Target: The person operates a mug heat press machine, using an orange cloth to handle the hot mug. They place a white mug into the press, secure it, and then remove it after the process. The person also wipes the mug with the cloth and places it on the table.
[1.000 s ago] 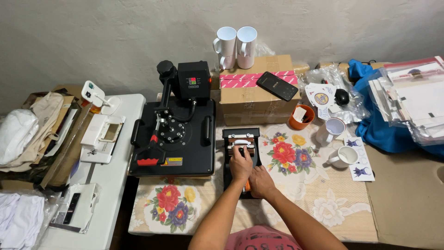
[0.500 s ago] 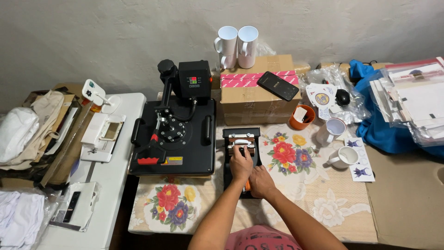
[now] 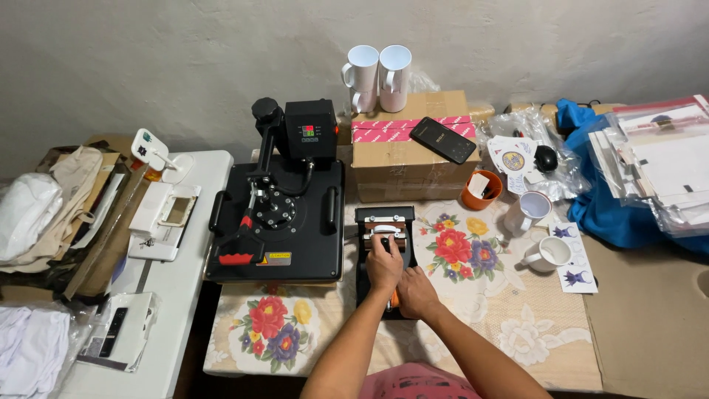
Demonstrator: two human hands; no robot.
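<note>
Head view: at lower centre, left hand (image 3: 385, 264) grips the small black mug press (image 3: 384, 247); right hand (image 3: 416, 292) clasps its orange-tipped lever (image 3: 394, 298), apparently mid-clamping.

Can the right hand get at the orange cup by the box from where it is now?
Probably yes. The right hand rests at the mug press, and the floral cloth between it and the orange cup is bare; only a white mug stands just beside the cup.
</note>
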